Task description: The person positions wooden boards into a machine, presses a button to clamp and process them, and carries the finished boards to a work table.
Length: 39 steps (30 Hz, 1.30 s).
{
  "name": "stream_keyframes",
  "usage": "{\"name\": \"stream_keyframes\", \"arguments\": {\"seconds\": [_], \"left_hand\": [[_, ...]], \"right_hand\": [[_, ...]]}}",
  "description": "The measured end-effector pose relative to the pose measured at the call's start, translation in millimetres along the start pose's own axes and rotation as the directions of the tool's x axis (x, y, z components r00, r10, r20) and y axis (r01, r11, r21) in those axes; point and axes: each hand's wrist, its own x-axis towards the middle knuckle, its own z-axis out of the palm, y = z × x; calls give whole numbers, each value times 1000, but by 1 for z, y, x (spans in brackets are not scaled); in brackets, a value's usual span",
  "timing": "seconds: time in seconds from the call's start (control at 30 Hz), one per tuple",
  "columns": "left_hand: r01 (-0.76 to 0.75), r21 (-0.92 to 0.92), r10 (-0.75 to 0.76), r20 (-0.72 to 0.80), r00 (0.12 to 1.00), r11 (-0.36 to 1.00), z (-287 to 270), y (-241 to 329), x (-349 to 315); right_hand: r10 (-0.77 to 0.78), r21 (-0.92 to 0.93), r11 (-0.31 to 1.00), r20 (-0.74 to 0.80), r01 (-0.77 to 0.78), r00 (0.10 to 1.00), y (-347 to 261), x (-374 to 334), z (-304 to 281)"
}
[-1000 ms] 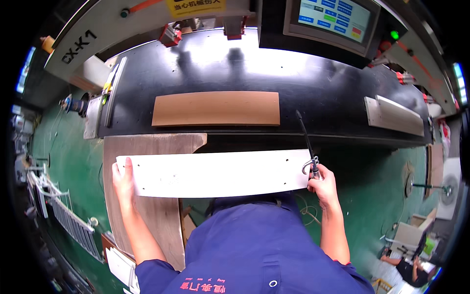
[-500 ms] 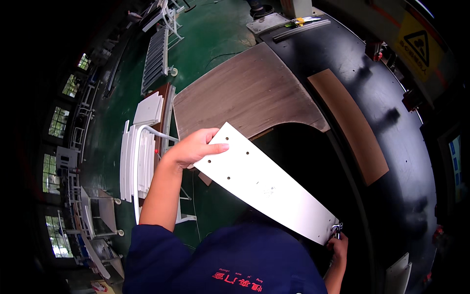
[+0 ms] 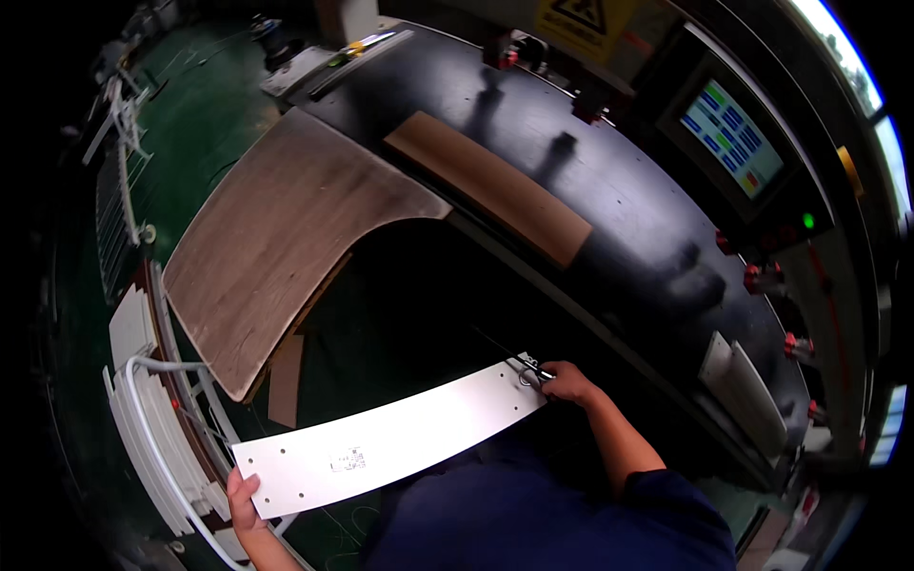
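Note:
A long white panel (image 3: 409,428), with several drilled holes near its ends and a small printed label, lies nearly level across the front of my body. At its left end my left hand (image 3: 244,502) grips the edge, thumb on the upper face. My right hand (image 3: 569,383) is at the other end, closed around what looks like an air blow gun (image 3: 533,371). Its metal body is at the panel's corner, and a thin dark nozzle points away to the upper left. Whether the fingers of my right hand also hold the panel is hidden.
A worn brown board (image 3: 295,228) with a curved cut-out stands ahead left. Along a black worktable (image 3: 619,200) lie a brown strip (image 3: 490,186) and white pieces (image 3: 747,390). A lit screen (image 3: 731,136) is at the right. White panels (image 3: 143,428) are stacked on a cart at the left.
My view has swung right. The white panel has turned from a steep slant to nearly level, its left end coming nearer me and its right end moving farther out. Both hands keep their holds.

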Motion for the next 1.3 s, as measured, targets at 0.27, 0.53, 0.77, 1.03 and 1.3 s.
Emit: {"name": "stream_keyframes", "arguments": {"seconds": [0.27,0.53,0.77,1.03,1.3], "left_hand": [[11,96,-45,370,928,995,31,-36,91],[9,89,-67,676,734,996,206,-47,111],[169,88,-167,826,539,982,433,-130,52],[191,285,-338,865,371,939,673,-262,-9],[144,442,-464,848,255,886,779,-330,-50]], "right_hand": [[201,395,903,-737,170,645,152,-140,32],[837,900,323,-417,293,355,349,-214,193],[895,966,-40,-79,256,439,400,-190,265],[931,946,170,-246,277,269,443,-223,215],[992,940,53,-89,337,94,442,-225,247]]}}
